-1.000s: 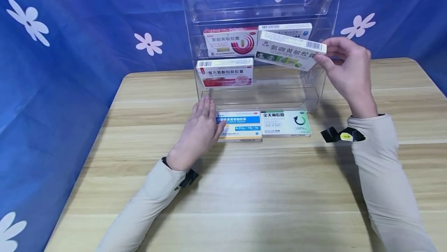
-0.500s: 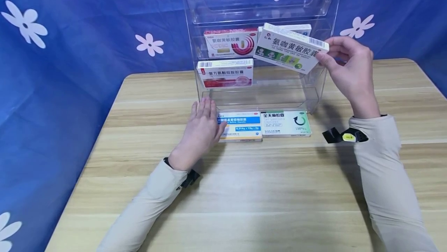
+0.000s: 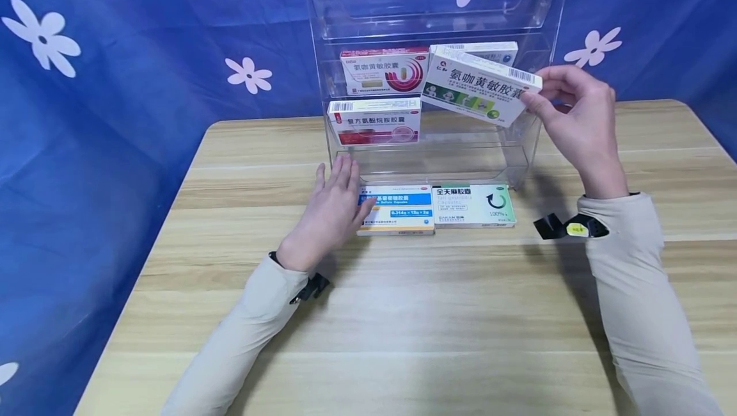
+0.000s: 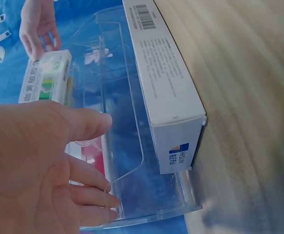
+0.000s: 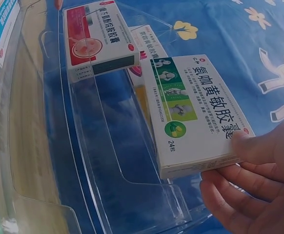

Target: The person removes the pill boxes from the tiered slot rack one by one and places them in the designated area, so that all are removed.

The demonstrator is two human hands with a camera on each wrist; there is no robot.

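My right hand [image 3: 578,118] pinches the right end of a white and green medicine box [image 3: 478,86], thumb on its front and fingers behind. The box tilts down to the right before the clear acrylic display rack [image 3: 437,3], overlapping a white box [image 3: 507,51] on the rack's middle tier. My left hand [image 3: 325,211] has its fingers extended at the rack's lower left corner; in the left wrist view its fingertips [image 4: 110,214] are right at the clear edge. A red and white medicine box [image 3: 374,123] stands on the lower tier, left side. Behind it is a red-topped box [image 3: 386,70].
A blue and white medicine box [image 3: 397,211] and a green and white medicine box [image 3: 475,205] lie side by side before the rack. All stand on a wooden table [image 3: 460,326], with a blue flowered cloth [image 3: 144,38] behind and left.
The white and green box rose slightly and tilted toward the camera, then dropped a little, still in the right hand's pinch. The left hand stays at the rack's corner.
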